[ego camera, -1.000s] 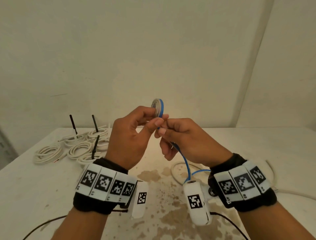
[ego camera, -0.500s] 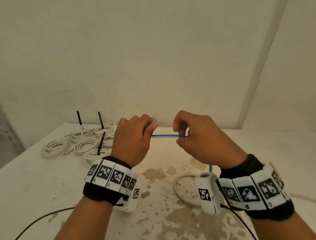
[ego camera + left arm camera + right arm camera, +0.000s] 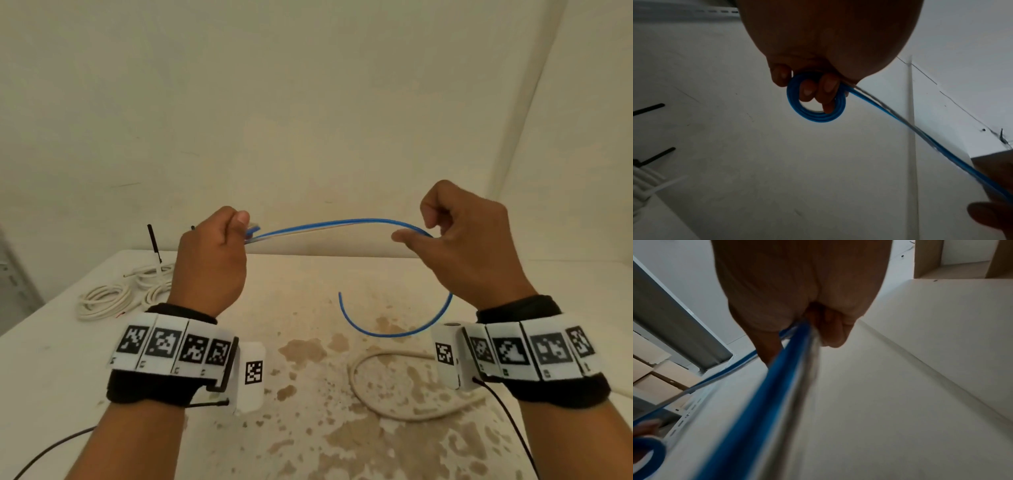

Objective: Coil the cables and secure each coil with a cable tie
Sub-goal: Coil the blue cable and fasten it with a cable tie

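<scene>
"What was the biggest thing you saw?"

"The white table. It had brown stains in the middle. Both hands were held up above it, I think so the wire could hang free and not drag."

"What lay on it?"

"A pile of white coils sat at the far left. Black cable ties stuck up from them, so those looked done and put out of the way. One loose cream cable lay near the right wrist. It had no tie on it, so I guess it was waiting."

"And the hands?"

"The left hand was curled round a little blue coil. Two fingers went through the ring. That probably kept the loops from springing open."

"And the other one?"

"The right hand was well apart from the left. Its fingers were curled and it pinched the blue cable between thumb and finger. The cable ran from the coil across to that hand in a gentle arch."

"Why hold it so far away?"

"I think to pull it smooth before the next loop. Kinks would make a lumpy coil."

"Was much left?"

"Past the right hand the blue tail curved down in the air. So a bit more to wind, I would say, and then a tie."
</scene>
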